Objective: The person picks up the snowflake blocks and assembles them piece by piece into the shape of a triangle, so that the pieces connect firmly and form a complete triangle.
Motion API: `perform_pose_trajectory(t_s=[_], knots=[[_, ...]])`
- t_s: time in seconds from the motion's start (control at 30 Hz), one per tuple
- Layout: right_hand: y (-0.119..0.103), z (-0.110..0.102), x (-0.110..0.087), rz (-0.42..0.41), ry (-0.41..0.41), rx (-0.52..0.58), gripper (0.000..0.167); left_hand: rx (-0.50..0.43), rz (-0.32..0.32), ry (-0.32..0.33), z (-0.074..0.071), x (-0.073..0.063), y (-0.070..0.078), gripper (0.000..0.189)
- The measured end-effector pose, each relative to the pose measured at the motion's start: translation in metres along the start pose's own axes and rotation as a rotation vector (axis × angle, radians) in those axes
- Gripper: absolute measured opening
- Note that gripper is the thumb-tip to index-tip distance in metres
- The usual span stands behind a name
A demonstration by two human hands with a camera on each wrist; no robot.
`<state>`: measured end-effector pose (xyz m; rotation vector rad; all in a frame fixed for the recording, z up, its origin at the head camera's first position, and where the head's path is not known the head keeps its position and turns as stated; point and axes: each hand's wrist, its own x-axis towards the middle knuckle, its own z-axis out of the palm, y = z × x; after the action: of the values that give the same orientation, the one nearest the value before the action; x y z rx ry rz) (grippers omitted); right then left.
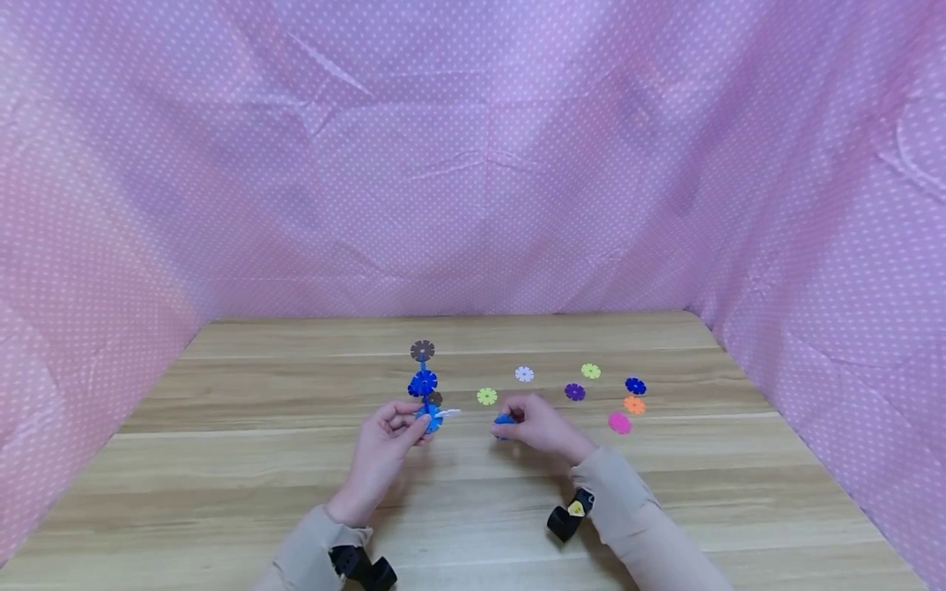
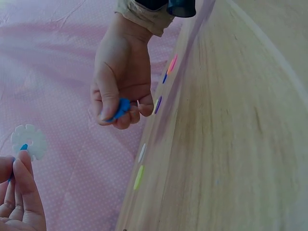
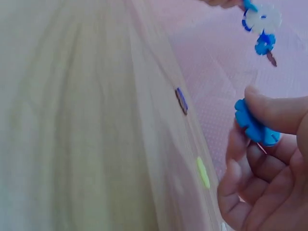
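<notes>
In the head view my left hand pinches a light blue notched disc at the near end of a chain of interlocked plastic discs. A white disc slots into it, seen edge-on from the head. Farther along the chain come a dark blue disc and a brown disc at its far end. To the right, my right hand pinches a blue notched piece between thumb and fingers, apart from the chain. In the right wrist view its notched edges face the camera.
Loose discs lie on the wooden table: yellow-green, white, purple, another yellow-green, dark blue, orange and pink. A brown disc lies behind the chain. Pink dotted cloth surrounds the table.
</notes>
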<state>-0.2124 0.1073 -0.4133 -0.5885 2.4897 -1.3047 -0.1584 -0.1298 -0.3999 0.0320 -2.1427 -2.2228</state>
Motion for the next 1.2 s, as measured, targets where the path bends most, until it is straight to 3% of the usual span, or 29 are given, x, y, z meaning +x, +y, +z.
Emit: perform_pose_trajectory(t_s=[0.47,0.93,1.2], knots=[[-0.019,0.002,-0.017,-0.005,0.104,0.246,0.012,-0.005,-0.001,-0.031,0.009,-0.001,0.001,0.019],[-0.033,0.007,-0.026,0.016,0.171,0.292,0.025,-0.008,0.010,-0.073,0.018,-0.001,0.003,0.021],[-0.036,0.006,-0.027,0.004,0.167,0.344,0.033,0.022,0.003,-0.070,0.020,-0.003,0.004,0.020]])
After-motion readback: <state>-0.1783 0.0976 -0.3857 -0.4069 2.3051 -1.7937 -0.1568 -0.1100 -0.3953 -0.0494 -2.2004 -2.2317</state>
